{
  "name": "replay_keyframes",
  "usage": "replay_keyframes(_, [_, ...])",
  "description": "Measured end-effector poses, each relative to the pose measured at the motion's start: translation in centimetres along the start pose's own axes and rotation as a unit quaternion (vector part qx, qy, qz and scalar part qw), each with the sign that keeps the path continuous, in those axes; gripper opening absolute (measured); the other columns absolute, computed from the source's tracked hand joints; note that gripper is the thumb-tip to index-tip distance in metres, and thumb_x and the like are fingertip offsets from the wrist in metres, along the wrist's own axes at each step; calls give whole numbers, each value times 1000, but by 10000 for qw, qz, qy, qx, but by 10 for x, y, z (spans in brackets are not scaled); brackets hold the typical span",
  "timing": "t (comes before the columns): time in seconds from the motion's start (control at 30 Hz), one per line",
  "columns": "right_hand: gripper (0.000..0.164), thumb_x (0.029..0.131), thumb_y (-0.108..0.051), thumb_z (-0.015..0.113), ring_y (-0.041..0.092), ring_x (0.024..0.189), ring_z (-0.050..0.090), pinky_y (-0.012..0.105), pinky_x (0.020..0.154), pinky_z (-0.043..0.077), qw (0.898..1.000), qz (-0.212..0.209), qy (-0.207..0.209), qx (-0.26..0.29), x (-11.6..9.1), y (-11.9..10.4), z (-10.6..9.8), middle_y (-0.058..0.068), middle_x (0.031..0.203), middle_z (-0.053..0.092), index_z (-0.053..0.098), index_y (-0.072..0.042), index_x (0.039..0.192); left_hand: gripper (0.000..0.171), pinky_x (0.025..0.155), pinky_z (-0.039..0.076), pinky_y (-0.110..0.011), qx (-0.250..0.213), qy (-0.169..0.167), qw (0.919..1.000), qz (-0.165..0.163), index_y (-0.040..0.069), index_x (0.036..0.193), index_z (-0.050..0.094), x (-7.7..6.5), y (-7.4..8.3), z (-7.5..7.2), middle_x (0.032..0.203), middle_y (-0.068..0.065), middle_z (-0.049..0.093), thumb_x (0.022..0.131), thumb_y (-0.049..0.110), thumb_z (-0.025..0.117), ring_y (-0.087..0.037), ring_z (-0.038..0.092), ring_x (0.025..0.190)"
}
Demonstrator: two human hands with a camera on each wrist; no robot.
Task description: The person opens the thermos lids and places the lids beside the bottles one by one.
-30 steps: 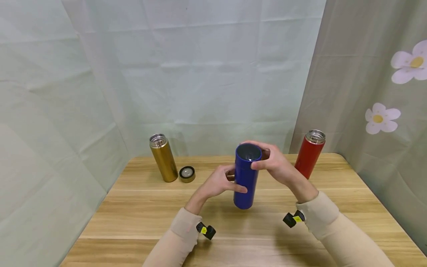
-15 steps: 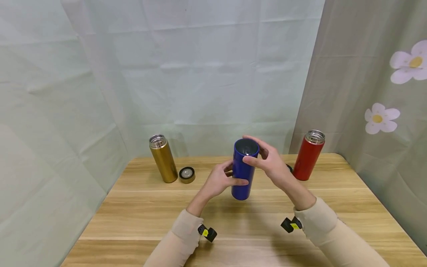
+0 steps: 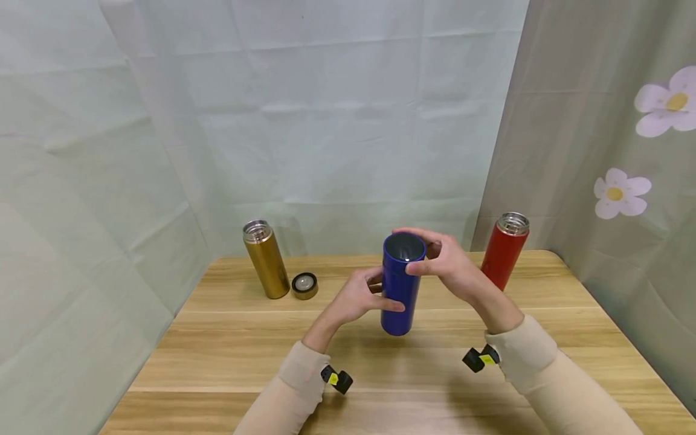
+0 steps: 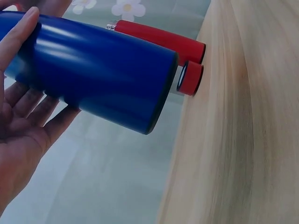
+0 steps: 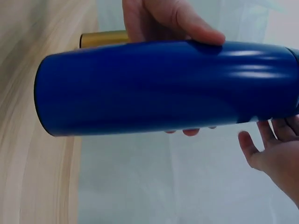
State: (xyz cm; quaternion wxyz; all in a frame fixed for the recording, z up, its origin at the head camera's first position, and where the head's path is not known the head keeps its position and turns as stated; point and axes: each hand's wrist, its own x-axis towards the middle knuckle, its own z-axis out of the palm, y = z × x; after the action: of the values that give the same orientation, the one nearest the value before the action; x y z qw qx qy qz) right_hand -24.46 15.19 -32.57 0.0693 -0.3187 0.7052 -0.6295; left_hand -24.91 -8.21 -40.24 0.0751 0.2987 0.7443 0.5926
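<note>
A blue thermos (image 3: 399,296) is held upright with a slight tilt, above the wooden table in front of me. My left hand (image 3: 356,297) grips its body, thumb across the near side and the other fingers behind. Up at the top, my right hand (image 3: 444,263) holds the thermos's dark-topped lid (image 3: 405,247) between thumb and fingers. In the left wrist view the blue body (image 4: 103,70) runs across the frame, its base off the tabletop. The right wrist view shows the left thumb (image 5: 205,33) lying along the body.
On the left stand an uncapped gold thermos (image 3: 267,260) and its lid (image 3: 305,284), inner side up. An uncapped red thermos (image 3: 505,251) is at the right, partly behind my right forearm; its red lid (image 4: 190,78) lies beside it. Curtains (image 3: 337,151) hang behind the table (image 3: 217,362).
Both hands raised the blue thermos slightly half a second ago and have since lowered it again. My right hand shifted around its top. The red lid, partly visible then, is hidden in the head view.
</note>
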Motion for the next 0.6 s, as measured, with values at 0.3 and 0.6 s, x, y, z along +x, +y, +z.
replay_keyframes(0.3, [67,99,-34,70,33,147,43,68,116,33,9977,29,532,-422,1,1,14,7,155,51,44,-20,159,76,108,50,-52,129,688,9970,-317,23,149,57,-1,2,1,135,-3,67,82,32,90,-25,64,125])
replay_keyframes(0.6, [64,95,-32,78,29,149,41,67,118,29,9913,25,1128,-680,2,-1,25,4,152,55,52,-24,153,76,109,49,-53,188,797,9965,-182,22,150,57,0,-1,0,136,-3,67,82,33,90,-26,64,125])
